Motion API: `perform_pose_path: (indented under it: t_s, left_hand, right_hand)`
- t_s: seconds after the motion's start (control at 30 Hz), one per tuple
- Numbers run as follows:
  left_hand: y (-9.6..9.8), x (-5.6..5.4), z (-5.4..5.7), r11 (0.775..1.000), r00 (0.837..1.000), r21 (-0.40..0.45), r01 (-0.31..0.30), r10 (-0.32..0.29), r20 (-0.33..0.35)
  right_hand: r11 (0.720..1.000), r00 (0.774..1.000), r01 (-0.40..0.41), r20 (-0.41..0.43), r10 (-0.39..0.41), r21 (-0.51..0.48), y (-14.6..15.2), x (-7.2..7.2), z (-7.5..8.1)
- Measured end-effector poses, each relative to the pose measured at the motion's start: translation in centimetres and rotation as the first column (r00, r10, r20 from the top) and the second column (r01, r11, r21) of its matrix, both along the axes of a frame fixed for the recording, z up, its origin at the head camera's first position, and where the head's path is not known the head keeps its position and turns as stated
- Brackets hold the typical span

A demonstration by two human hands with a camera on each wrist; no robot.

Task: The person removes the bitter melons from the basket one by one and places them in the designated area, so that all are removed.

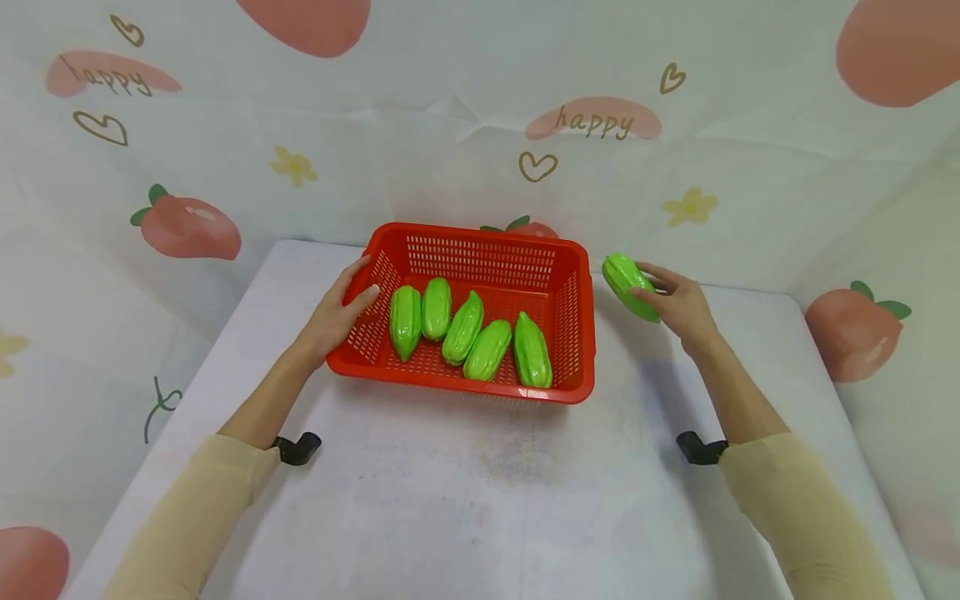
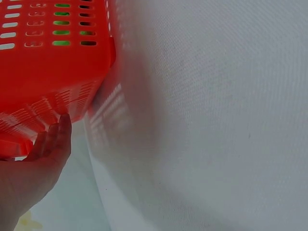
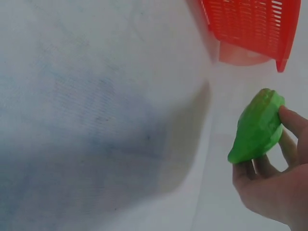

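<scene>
A red plastic basket (image 1: 465,385) with slotted walls stands on the table, and several glossy green ridged gourds (image 1: 463,329) lie on its bottom. My left hand (image 1: 335,315) holds the basket's left side, the thumb over the rim and the fingers against the outer wall. In the left wrist view those fingers (image 2: 62,137) touch the slotted side. Just right of the basket, my right hand (image 1: 684,307) pinches another green ridged gourd (image 1: 628,285) between thumb and fingers. This gourd hangs above the table, apart from the basket; its pointed end shows in the right wrist view.
The white table (image 1: 450,500) meets a light cloth backdrop (image 1: 420,150) printed with fruit, hearts and "happy" directly behind the basket. The cloth also rises along both sides. A black strap piece (image 1: 298,448) sits at each wrist.
</scene>
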State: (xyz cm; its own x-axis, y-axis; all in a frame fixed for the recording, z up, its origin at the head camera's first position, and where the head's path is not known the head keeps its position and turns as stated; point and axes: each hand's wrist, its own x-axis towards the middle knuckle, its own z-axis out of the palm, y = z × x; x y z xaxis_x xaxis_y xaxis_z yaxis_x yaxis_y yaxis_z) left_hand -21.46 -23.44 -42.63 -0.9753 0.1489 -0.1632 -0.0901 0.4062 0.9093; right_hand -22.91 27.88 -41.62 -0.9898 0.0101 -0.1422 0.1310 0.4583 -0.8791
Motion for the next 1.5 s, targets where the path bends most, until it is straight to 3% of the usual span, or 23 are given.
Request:
perform_pose_path:
  t_s: [0.23, 0.9, 1.23, 1.5]
  left_hand:
    - [0.1, -0.2, 0.2, 1.000, 1.000, -0.005, 0.012, -0.012, -0.004]
    - [0.0, 0.0, -0.3, 1.000, 1.000, 0.025, -0.007, 0.007, 0.014]
    - [0.0, 0.1, -0.4, 0.999, 1.000, 0.046, -0.004, 0.004, 0.014]
    - [0.0, 0.2, -0.1, 0.998, 1.000, 0.058, -0.005, 0.004, 0.016]
  right_hand:
    - [0.996, 0.995, 0.084, 0.049, -0.084, 0.007, 0.7, -0.3, -1.2]
    - [0.980, 0.975, 0.198, 0.105, -0.196, -0.016, 1.0, -1.6, -3.1]
    - [0.965, 0.962, 0.259, 0.082, -0.262, 0.044, 0.8, -1.9, -4.1]
    - [0.956, 0.954, 0.292, 0.068, -0.292, 0.004, 0.5, -1.8, -4.7]
